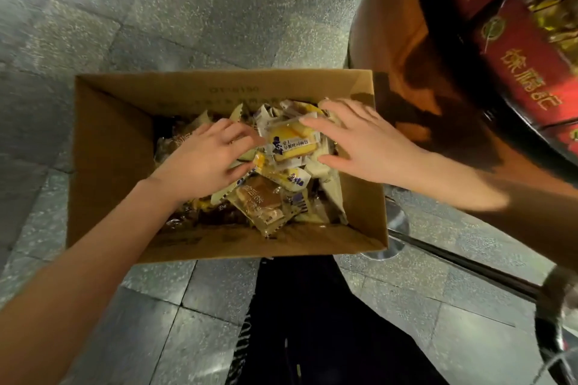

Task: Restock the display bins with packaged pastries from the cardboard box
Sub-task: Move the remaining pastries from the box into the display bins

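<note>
Pastries point(269, 197) in clear and cream wrappers lie heaped inside the cardboard box point(106, 166), piled mostly toward its right half, with darker packets along its left side. The box stands open on the grey tiled floor point(187, 9). The left hand point(206, 156) reaches into the middle of the box, its fingers curled down into the heap and gripping wrappers. The right hand point(366, 141) comes in over the box's right wall, spread wide, with straight fingers touching a yellow cake packet point(291, 141) that lies on top of the pile between the two hands. A brown cake packet point(259, 200) lies nearer the box's front wall. Just right of the box rises a brown round stand point(391, 40) carrying red bins point(516, 62) with gold lettering.
</note>
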Tool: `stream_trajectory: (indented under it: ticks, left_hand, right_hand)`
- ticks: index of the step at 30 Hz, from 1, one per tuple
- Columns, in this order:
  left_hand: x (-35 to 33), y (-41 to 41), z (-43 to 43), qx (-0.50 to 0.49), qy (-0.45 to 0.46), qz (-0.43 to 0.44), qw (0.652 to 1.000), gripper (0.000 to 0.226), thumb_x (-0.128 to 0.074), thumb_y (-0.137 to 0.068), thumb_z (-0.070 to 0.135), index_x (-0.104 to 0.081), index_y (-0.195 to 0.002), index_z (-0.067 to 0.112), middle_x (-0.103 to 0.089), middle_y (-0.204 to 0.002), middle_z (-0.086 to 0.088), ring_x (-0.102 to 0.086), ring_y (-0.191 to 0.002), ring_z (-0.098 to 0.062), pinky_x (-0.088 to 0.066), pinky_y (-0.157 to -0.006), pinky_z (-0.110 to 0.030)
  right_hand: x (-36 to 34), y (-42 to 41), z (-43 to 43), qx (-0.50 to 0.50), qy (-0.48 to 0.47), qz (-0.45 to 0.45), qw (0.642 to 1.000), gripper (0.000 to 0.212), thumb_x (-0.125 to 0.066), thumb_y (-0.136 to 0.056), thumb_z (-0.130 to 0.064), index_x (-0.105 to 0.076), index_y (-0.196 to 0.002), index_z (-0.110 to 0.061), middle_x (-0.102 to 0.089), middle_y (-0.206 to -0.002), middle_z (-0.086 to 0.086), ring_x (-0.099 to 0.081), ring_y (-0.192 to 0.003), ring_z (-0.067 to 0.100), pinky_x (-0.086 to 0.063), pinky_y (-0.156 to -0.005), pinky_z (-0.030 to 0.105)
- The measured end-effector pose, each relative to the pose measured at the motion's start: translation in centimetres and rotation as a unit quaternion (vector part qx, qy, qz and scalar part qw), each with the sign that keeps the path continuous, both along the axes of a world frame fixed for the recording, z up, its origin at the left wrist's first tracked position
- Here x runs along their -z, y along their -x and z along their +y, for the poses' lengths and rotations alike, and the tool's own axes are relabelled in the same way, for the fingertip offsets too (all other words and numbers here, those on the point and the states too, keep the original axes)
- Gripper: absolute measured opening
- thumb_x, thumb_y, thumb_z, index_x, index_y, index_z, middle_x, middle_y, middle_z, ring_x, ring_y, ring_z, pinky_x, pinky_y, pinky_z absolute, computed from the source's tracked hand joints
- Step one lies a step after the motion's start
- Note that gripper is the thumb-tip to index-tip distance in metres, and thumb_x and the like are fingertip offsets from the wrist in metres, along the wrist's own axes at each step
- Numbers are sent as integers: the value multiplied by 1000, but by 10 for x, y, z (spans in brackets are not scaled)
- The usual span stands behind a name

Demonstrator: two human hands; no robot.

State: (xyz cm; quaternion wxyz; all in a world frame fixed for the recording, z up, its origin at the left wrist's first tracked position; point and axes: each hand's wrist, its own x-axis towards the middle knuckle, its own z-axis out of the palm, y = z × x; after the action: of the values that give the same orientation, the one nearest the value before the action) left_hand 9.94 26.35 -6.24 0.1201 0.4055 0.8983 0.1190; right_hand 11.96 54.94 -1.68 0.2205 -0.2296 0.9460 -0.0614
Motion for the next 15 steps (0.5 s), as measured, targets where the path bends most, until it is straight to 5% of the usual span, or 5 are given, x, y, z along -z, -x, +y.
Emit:
stream_trajectory:
  ticks: [15]
  left_hand:
    - [143,56,3,-120,-13,-72,990,47,-51,-95,31,-48,-140,20,-52,-134,-7,-45,-122,-29,-44,-98,-53]
  right_hand:
    - [190,79,-7,-89,-26,-51,994,91,-65,-90,-36,-1,-155,-38,-9,-161,16,-10,-149,32,-18,-119,45]
